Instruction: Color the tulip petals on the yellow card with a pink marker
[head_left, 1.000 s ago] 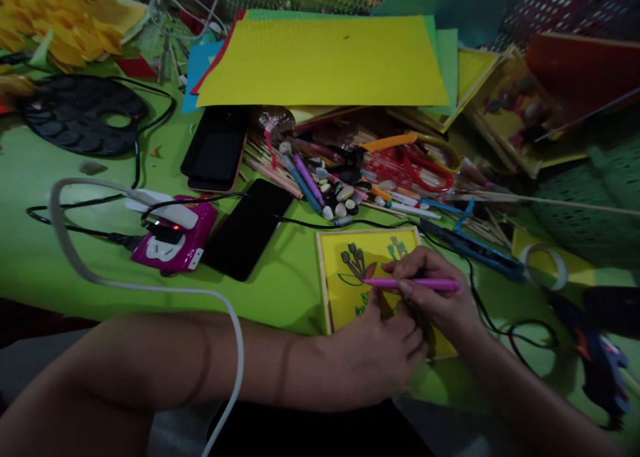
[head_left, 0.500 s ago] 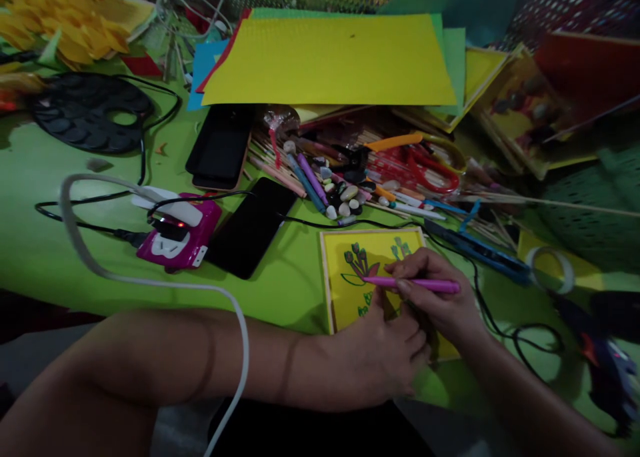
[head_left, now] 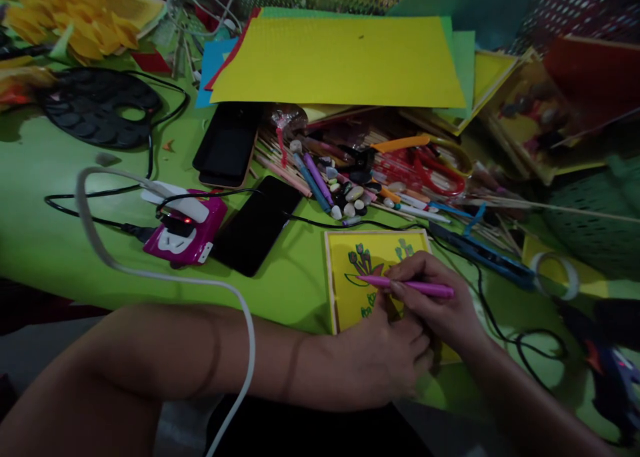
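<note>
My right hand (head_left: 440, 300) pinches a pink felt-tip pen (head_left: 425, 288). Its tip is over a leaf outline on a yellow board with a thin wooden frame (head_left: 329, 277). Flowers with green outlines (head_left: 361, 260) are drawn there, the left bunch having purplish stems and a reddish leaf. Across the board's lower part lies my left hand (head_left: 383, 360), thumb up near the pen and the other fingers curled over the board, partly hidden beneath my right hand. Much of the board's lower half is covered by both hands.
A white cable (head_left: 200, 280) arches over my left forearm. Left of the board are a phone (head_left: 257, 227) and a magenta power socket (head_left: 200, 227). Behind it lie pebbles (head_left: 353, 200), pens, sticks and red-handled scissors (head_left: 440, 174). A blue cutter (head_left: 483, 254) and tape roll (head_left: 555, 275) lie right.
The pen tip has shifted slightly left along the leaf outline. My left hand stays on the board. The whole view has slid a little to the right.
</note>
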Demonstrator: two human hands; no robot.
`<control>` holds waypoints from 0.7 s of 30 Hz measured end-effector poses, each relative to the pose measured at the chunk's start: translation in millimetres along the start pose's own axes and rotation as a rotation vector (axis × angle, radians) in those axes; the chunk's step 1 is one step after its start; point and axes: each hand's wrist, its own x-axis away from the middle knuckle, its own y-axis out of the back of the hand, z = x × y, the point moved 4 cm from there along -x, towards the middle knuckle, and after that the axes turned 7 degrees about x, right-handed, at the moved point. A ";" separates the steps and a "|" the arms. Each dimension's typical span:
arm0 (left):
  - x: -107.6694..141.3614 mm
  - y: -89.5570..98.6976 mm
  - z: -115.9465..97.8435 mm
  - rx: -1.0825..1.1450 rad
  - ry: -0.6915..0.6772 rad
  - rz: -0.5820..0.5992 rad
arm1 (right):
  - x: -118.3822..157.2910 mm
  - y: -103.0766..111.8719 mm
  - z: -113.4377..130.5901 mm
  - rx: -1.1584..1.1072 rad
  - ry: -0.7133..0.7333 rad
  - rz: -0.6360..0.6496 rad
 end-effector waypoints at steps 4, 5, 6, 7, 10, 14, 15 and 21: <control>-1.8 -0.4 0.9 0.040 0.005 0.013 | 0.1 -1.5 3.3 0.022 0.013 0.000; -2.3 -0.4 0.8 0.041 0.003 0.017 | 0.1 -1.9 4.3 0.025 0.017 0.003; -2.7 -0.6 0.7 0.039 -0.001 0.022 | 0.1 -2.4 5.0 0.025 0.019 0.008; -2.9 -0.8 0.4 0.038 -0.005 0.024 | 0.1 -2.8 5.6 0.022 0.021 0.013; -2.7 -1.2 -0.1 0.040 -0.007 0.014 | 0.2 -3.7 5.7 0.019 0.022 0.030; -2.6 -1.4 0.0 0.050 -0.006 0.029 | -0.2 -4.3 4.0 0.039 0.021 0.048; -2.8 -1.3 0.0 0.053 -0.004 0.036 | -0.5 -4.6 3.9 0.043 0.018 0.053; -4.0 -0.2 0.4 0.070 0.015 0.048 | -1.0 -5.4 7.4 0.063 0.012 0.070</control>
